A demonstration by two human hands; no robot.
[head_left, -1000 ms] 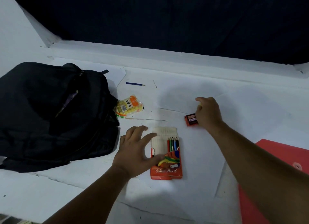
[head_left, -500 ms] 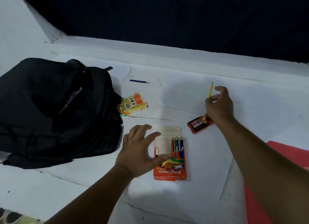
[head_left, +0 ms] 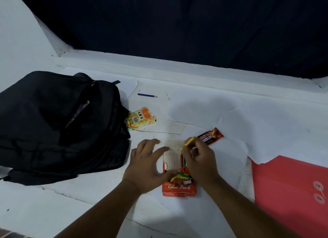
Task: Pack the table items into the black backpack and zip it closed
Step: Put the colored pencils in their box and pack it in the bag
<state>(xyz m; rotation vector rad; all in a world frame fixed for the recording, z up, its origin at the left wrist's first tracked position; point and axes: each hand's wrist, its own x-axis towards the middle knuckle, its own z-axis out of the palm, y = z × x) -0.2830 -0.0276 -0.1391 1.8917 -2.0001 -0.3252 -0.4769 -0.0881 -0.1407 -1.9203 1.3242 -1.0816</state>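
The black backpack lies on the white table at the left, its top zip partly open. An orange colour pencil box lies flat with its flap open. My left hand rests on the box's left edge, fingers spread and thumb on the box. My right hand pinches a yellow pencil just above the box's open end. A red-brown snack bar lies just beyond my right hand. A yellow-orange packet sits against the backpack. A blue pencil lies farther back.
A red envelope folder with string buttons lies at the right, partly under white paper sheets that cover the table. A raised white ledge runs along the back, with a dark curtain behind it.
My right hand picked up the yellow pencil from beyond the snack bar and brought it back to the open pencil box. The snack bar shifted slightly. My left hand stayed on the box.
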